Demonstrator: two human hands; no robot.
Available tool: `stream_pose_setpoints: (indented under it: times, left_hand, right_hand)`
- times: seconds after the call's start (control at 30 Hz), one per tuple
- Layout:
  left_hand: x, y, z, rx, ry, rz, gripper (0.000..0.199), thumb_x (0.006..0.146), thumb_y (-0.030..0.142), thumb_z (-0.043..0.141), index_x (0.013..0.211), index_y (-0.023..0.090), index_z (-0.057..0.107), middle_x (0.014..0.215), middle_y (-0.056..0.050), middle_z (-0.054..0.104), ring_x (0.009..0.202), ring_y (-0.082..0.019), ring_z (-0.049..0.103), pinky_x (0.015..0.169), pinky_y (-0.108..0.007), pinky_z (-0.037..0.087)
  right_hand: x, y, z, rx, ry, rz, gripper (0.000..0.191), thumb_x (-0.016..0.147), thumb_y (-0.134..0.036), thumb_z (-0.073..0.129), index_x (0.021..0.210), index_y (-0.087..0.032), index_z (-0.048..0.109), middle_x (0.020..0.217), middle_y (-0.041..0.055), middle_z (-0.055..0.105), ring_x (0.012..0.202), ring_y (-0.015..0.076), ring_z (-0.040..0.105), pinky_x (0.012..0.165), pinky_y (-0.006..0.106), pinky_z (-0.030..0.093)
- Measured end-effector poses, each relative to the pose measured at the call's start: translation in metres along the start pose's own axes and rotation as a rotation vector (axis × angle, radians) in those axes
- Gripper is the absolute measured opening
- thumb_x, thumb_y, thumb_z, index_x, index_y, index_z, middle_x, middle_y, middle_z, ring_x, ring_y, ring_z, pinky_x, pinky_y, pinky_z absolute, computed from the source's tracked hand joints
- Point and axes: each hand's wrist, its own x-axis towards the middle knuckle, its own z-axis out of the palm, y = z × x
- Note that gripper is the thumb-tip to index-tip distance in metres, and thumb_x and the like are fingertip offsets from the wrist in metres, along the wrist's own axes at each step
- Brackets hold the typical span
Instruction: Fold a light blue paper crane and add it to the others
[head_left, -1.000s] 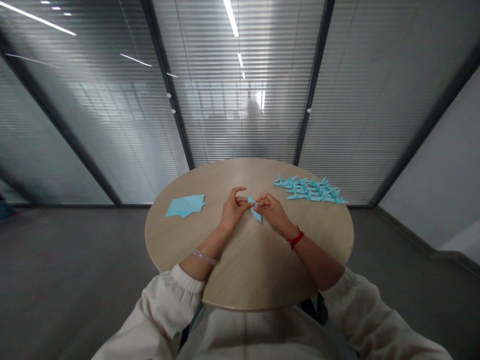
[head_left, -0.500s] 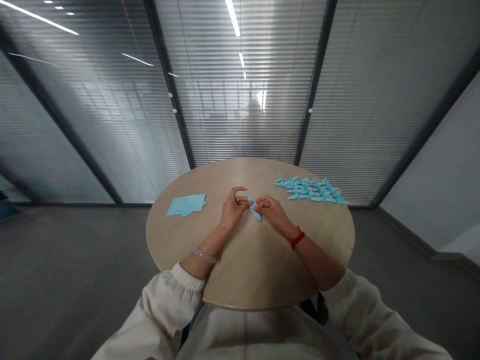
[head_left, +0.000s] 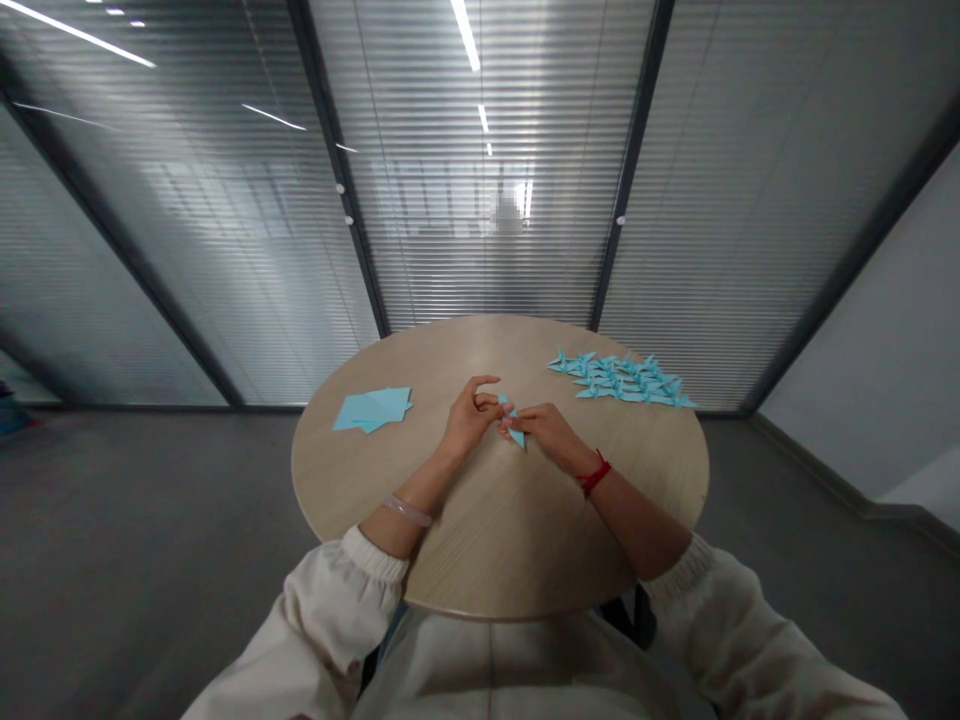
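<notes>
A small piece of folded blue paper [head_left: 517,437] is pinched between my two hands above the middle of the table. My left hand [head_left: 469,416] grips its upper left side with thumb and fingertips, the index finger raised and bent. On the right side, my right hand [head_left: 550,432] presses the paper between thumb and fingers. The fingertips of both hands nearly meet and hide the middle of the folds. The lower tip of the paper points toward me.
Flat blue paper sheets [head_left: 375,406] lie loosely stacked at the left of the round wooden table [head_left: 517,560]. Several folded blue paper cranes [head_left: 619,380] stand in rows at the back right. Glass panels with blinds [head_left: 487,270] rise behind the table.
My right fingers have shifted slightly left and over the folded paper, covering more of its middle. The paper looks narrower now. My left hand has moved very little.
</notes>
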Motion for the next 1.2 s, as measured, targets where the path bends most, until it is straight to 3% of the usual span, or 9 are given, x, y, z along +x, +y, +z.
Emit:
stream_pose_setpoints:
  times: [0.37,0.63,0.8,1.03,1.2]
  left_hand:
    - [0.0,0.003,-0.002,0.001,0.034,-0.047,0.042,0.062,0.036,0.08,0.092,0.018,0.057,0.057,0.005,0.063,0.052,-0.012,0.059,0.054,-0.024,0.046]
    - [0.002,0.002,-0.003,0.023,0.013,-0.043,0.036,0.058,0.037,0.082,0.082,0.015,0.067,0.063,0.001,0.066,0.056,-0.013,0.06,0.053,-0.023,0.046]
    - [0.001,0.003,-0.003,-0.025,0.04,-0.087,0.038,0.059,0.046,0.081,0.075,0.013,0.071,0.067,-0.004,0.069,0.059,-0.013,0.06,0.058,-0.024,0.049]
    - [-0.003,0.006,-0.003,-0.096,0.077,-0.18,0.035,0.061,0.045,0.08,0.071,0.013,0.07,0.066,-0.004,0.069,0.057,-0.013,0.06,0.058,-0.025,0.05]
    - [-0.001,0.006,-0.004,-0.08,0.119,-0.184,0.037,0.058,0.044,0.081,0.073,0.012,0.07,0.066,-0.004,0.069,0.056,-0.013,0.06,0.055,-0.025,0.049]
  right_hand:
    - [0.002,-0.002,0.004,-0.061,-0.005,-0.027,0.035,0.077,-0.051,0.065,0.065,-0.019,0.075,0.062,0.0016,0.069,0.061,0.0189,0.061,0.059,0.027,0.043]
    - [-0.001,-0.005,0.004,0.095,-0.073,0.07,0.046,0.078,-0.058,0.063,0.081,-0.015,0.077,0.079,0.0068,0.073,0.072,0.0209,0.065,0.065,0.028,0.047]
    - [-0.001,-0.003,0.002,0.011,-0.068,0.047,0.048,0.078,-0.058,0.063,0.081,-0.012,0.078,0.075,0.0074,0.073,0.069,0.0198,0.065,0.068,0.027,0.046]
    - [-0.001,-0.008,0.0,-0.147,-0.074,-0.002,0.046,0.082,-0.054,0.058,0.08,-0.012,0.079,0.068,0.0059,0.071,0.061,0.017,0.06,0.059,0.025,0.042]
    - [-0.001,-0.011,0.002,-0.109,-0.084,0.023,0.046,0.083,-0.054,0.057,0.079,-0.013,0.078,0.07,0.0054,0.071,0.063,0.0165,0.06,0.061,0.025,0.042]
